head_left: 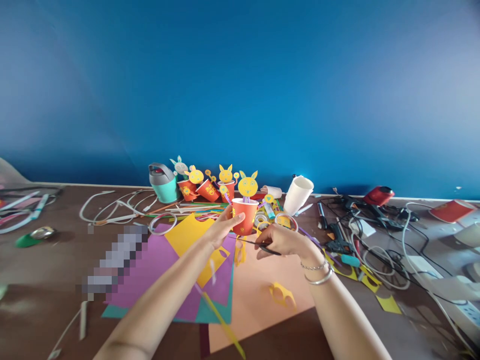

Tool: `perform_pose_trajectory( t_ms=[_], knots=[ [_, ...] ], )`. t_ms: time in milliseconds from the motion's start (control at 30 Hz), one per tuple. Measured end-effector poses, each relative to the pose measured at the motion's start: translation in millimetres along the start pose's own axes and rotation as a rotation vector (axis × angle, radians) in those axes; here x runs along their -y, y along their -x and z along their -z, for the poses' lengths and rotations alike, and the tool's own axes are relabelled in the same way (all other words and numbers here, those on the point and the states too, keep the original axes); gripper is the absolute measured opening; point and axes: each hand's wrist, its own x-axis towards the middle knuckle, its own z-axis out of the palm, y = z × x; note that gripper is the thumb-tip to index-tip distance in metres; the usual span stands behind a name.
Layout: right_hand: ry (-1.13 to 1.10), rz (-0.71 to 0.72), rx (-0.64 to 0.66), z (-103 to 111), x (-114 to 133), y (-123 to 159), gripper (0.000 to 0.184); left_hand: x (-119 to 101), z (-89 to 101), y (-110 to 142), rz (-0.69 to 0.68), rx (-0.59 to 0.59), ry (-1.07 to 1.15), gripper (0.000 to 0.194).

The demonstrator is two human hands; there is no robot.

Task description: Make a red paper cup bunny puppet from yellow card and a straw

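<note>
My left hand (227, 224) is wrapped around a red paper cup (243, 226) held above the coloured sheets. A yellow paper animal face (248, 186) with pointed ears rises out of the cup, with a purple stem under it and a small yellow paw (268, 199) at the side. In my right hand (279, 239) are dark-handled scissors (267, 248), their thin blades pointing left just below the cup. Whether the blades are apart is too small to tell. Cut yellow paper (240, 251) lies beneath them on the peach sheet (262, 300).
Several finished animal cups (208, 190) stand or lean by the wall beside a teal jug (164, 184). White stacked cups (298, 195) lean at centre right. Tape rolls (286, 222), a glue gun (339, 240) and tangled cables (386, 260) lie right; purple sheets (150, 275) spread left.
</note>
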Motion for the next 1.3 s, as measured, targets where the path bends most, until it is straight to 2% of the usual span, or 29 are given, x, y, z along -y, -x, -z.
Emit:
perform_pose_trajectory(
  t_ms=[167, 233, 367, 433, 500, 567, 667, 800, 933, 1067, 1167, 1300],
  knots=[
    [0.139, -0.108, -0.046, -0.8, 1.1, 0.4, 0.024, -0.3, 3.4, -2.3, -0.024, -0.046, -0.003, 0.060],
    [0.250, -0.152, -0.134, -3.5, 1.7, -0.6, 0.021, 0.7, 4.6, -3.9, -0.049, -0.075, -0.008, 0.061],
    [0.544, -0.233, -0.394, -17.7, 0.3, -5.1, 0.032, 5.2, 6.6, -7.3, -0.079, -0.084, 0.004, 0.063],
    [0.636, -0.273, -0.427, -26.5, -1.5, -7.2, 0.035, 7.9, 7.6, -8.7, -0.087, -0.070, 0.023, 0.064],
    [0.681, -0.281, -0.422, -33.0, -2.1, -8.7, 0.030, 10.1, 8.4, -9.8, -0.090, -0.060, 0.041, 0.064],
    [0.685, -0.267, -0.459, -35.7, 0.4, -10.7, 0.017, 11.2, 8.7, -10.2, -0.086, -0.061, 0.057, 0.064],
    [0.512, -0.186, -0.572, -33.4, 10.6, -17.4, 0.012, 11.0, 8.3, -9.5, -0.074, -0.067, 0.073, 0.065],
    [-0.028, -0.004, -0.508, -31.3, 22.6, -32.9, 0.017, 8.9, 6.2, -8.3, -0.056, -0.077, 0.068, 0.061],
    [-0.395, 0.067, -0.584, -37.1, 17.2, -45.9, 0.029, 7.0, 4.6, -8.4, -0.067, -0.098, 0.068, 0.059],
    [-0.584, 0.106, -0.584, -39.9, 8.4, -50.2, 0.030, 6.9, 5.2, -8.8, -0.057, -0.098, 0.064, 0.059],
    [-0.665, 0.052, -0.587, -40.0, 8.1, -50.0, 0.033, 9.3, 6.9, -9.1, -0.062, -0.086, 0.064, 0.061],
    [-0.710, 0.000, -0.659, -43.2, 7.4, -51.9, 0.029, 11.8, 8.1, -9.4, -0.060, -0.089, 0.052, 0.055]
  ],
)
